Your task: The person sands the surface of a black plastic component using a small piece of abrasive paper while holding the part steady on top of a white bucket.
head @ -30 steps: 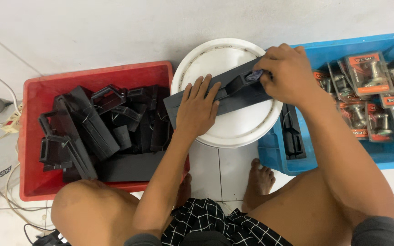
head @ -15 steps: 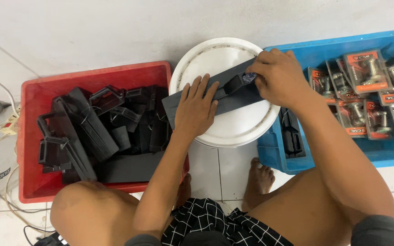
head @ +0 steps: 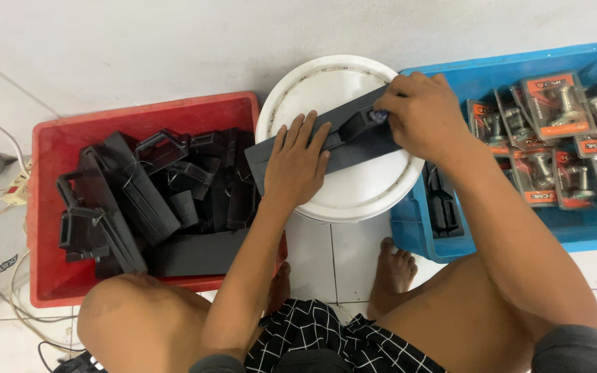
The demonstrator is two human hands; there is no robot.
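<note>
A long flat black plastic part (head: 343, 141) lies across the lid of a white bucket (head: 354, 193). My left hand (head: 298, 162) presses flat on its left end, fingers spread. My right hand (head: 419, 114) is closed over the part's right end, fingertips pinching a small round piece by a raised black bracket there. What sits under the right palm is hidden.
A red crate (head: 53, 155) on the left holds several black plastic parts. A blue crate (head: 519, 65) on the right holds blister packs of metal hardware (head: 554, 103) and a black part (head: 443, 204). Cables and a power strip (head: 8, 193) lie at far left. My knees and bare feet are below.
My right hand has shifted slightly left along the black part. My left hand stays pressed on the left end.
</note>
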